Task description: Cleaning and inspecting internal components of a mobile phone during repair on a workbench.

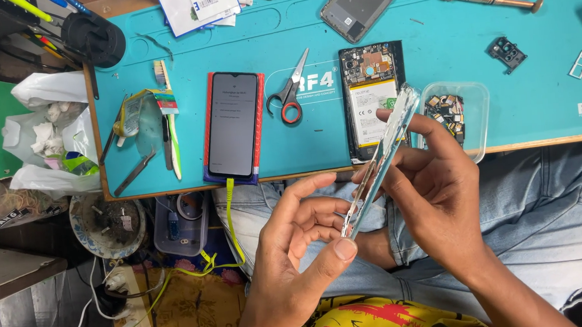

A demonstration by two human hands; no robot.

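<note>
Shiny and silvery, the thin phone cover [380, 159] sits edge-on between both hands, held up over the person's lap and the near edge of the desk [431, 50]. Its long line runs from 7 o'clock to 1 o'clock. The low end is close to the body and the high end points away, toward the desk.

Nearest is the left hand [295, 249]. It is closed on the low end of the cover, with the thumb [339, 250] pressed at the bottom tip and the fingers curled on the side. From this hand the cover goes up toward 1 o'clock.

A bit farther is the right hand [438, 189]. It grips the middle and top part of the cover, with the fingers along its far side. From this hand the cover lies at about 10 o'clock. I think the left hand is nearer to the low end and the right hand is nearer to the high end.

Just past the top tip, on the blue desk, lies an open phone [370, 99] with its battery showing. At 3 o'clock from it is a clear tub [477, 97] of small parts. At 9 o'clock from it are red scissors [291, 94], then a dark phone [234, 123] with its screen up.

Farther back lie another phone body [362, 4] and a brown screwdriver [488, 0].
</note>
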